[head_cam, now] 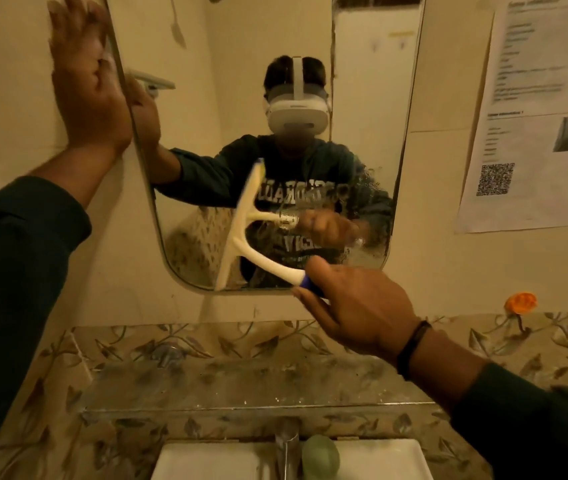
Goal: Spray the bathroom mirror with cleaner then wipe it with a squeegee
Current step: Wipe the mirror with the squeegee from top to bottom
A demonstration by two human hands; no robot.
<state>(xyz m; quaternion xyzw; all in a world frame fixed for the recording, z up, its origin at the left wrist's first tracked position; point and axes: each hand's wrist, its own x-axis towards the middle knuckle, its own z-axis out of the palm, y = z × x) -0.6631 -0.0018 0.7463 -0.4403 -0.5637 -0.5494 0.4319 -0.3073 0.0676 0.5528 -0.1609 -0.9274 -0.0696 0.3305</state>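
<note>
The bathroom mirror (241, 81) hangs on the wall ahead, with droplets and streaks over its lower right part. My right hand (355, 303) grips the blue end of a white squeegee (241, 226). The squeegee's blade stands almost upright against the lower middle of the glass. My left hand (85, 84) lies flat with straight fingers on the wall at the mirror's left edge. No spray bottle shows in the view.
A glass shelf (241, 389) runs below the mirror over leaf-patterned tiles. Beneath it are a tap (287, 452), a white basin (213, 462) and a green soap (320, 457). A printed sheet with a QR code (535, 116) hangs on the right wall, and an orange hook (520, 303) sits below it.
</note>
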